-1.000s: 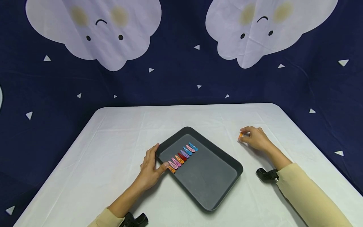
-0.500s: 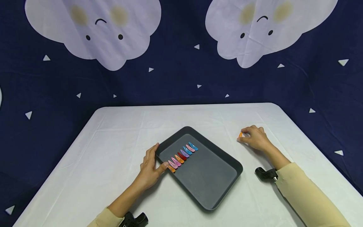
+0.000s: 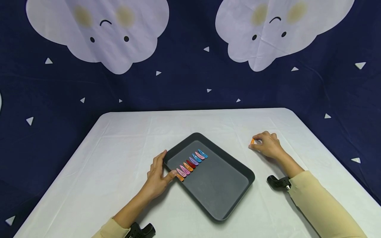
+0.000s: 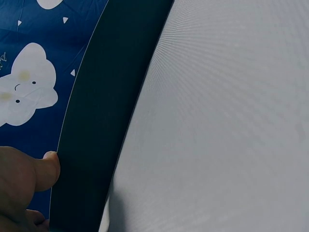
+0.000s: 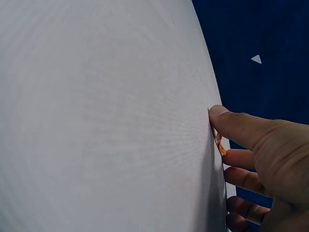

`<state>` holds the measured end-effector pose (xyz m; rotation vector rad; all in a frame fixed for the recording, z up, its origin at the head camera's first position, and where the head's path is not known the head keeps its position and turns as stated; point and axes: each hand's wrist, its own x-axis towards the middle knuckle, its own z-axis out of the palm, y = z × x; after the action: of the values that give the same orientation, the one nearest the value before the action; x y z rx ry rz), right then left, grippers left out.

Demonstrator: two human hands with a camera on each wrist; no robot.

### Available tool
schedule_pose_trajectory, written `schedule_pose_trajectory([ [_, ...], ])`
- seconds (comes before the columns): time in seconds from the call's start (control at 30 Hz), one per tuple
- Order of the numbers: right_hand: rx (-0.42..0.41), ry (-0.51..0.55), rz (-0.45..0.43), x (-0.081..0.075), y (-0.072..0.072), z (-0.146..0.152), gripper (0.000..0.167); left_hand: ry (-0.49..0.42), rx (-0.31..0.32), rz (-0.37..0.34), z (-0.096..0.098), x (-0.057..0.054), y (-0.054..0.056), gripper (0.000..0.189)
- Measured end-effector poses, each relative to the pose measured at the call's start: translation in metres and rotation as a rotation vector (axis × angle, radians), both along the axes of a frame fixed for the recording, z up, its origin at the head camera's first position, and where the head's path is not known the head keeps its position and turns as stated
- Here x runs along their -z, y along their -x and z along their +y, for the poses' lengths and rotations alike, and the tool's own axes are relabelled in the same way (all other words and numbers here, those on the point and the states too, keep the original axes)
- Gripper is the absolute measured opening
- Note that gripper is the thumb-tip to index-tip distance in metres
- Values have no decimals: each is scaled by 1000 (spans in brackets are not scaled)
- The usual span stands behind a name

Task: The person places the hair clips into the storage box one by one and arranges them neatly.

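Note:
A dark grey tray point(image 3: 217, 195) lies turned at an angle on the white table. Several snap hair clips in orange, pink, red, purple and blue run in a slanting row inside it, with a red hair clip point(image 3: 191, 164) near the middle. My left hand point(image 3: 156, 180) grips the tray's left corner, thumb by the rim next to the nearest orange clip. Off to the tray's right, my right hand point(image 3: 269, 145) pinches another orange hair clip point(image 3: 252, 141) between thumb and fingers, low at the tabletop. In the right wrist view, that clip point(image 5: 221, 146) is partly covered by the thumb.
White cloth covers the table point(image 3: 134, 138). Behind it hangs a dark blue curtain point(image 3: 184, 89) with clouds and small triangles. A black wrist mount point(image 3: 278, 182) sits by the right sleeve, another point(image 3: 141, 231) by the left.
The right hand has shifted very slightly left while pinching the orange hair clip, which has tilted a little. The left hand and tray stay where they were.

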<state>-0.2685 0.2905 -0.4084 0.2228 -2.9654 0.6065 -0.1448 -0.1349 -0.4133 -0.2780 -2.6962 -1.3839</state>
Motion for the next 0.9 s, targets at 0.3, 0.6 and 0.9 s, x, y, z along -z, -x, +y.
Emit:
schedule_pose_trajectory([
  [0.3, 9, 22, -13, -1, -1, -1, 55, -3, -5, 4, 0, 0, 0, 76],
  [0.6, 8, 69, -36, -11, -2, -3, 55, -16, -6, 3, 0, 0, -1, 77],
  [0.9, -36, 67, 9, -29, -7, -16, 56, -10, -1, 2, 0, -1, -2, 76],
])
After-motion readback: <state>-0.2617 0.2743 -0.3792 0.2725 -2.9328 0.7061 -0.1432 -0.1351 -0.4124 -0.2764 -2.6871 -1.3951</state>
